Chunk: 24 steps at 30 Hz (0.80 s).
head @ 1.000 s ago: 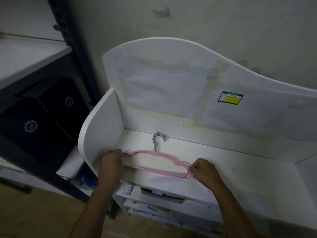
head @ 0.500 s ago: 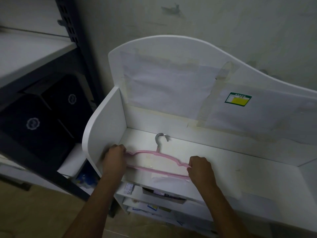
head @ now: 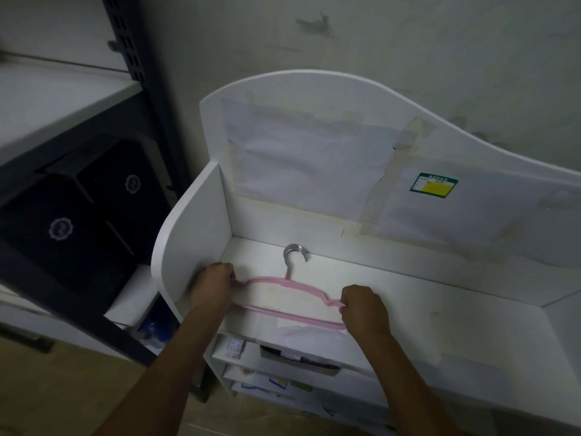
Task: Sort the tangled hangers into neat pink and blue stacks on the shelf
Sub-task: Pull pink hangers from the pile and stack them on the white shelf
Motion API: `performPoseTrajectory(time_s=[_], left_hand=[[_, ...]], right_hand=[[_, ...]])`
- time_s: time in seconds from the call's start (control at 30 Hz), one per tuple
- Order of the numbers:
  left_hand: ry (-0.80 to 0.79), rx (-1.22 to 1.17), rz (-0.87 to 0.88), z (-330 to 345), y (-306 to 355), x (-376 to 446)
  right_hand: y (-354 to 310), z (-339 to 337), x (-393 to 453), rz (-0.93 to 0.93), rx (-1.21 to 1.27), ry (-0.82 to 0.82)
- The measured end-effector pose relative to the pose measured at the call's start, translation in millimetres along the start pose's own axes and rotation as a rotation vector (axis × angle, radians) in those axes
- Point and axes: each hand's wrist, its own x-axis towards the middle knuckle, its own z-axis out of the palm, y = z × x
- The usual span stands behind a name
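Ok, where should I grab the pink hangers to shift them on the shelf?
Take the pink hangers at the two shoulder ends, from the front, as the left hand and right hand do. They lie flat, hooks pointing at the back wall, so the ends face you.

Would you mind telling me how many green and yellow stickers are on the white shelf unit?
1. The sticker sits on the paper taped to the right part of the shelf unit back panel, above and right of the pink hangers. Others may lie outside the view.
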Motion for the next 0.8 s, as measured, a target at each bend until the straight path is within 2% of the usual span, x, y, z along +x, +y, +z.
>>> performPoseTrajectory(time_s=[0.3, 0.5, 0.8], left_hand=[[-0.083, 0.061, 0.107, 1, -7, 8], [-0.100, 0.071, 0.104, 0, -5, 11], [-0.112, 0.117, 0.144, 0, -7, 18]], right_hand=[[-5, 6, 2, -0.136, -0.003, 0.004], [-12, -5, 10, -0.097, -0.081, -0.032], [-11, -3, 9, -0.114, -0.056, -0.015]])
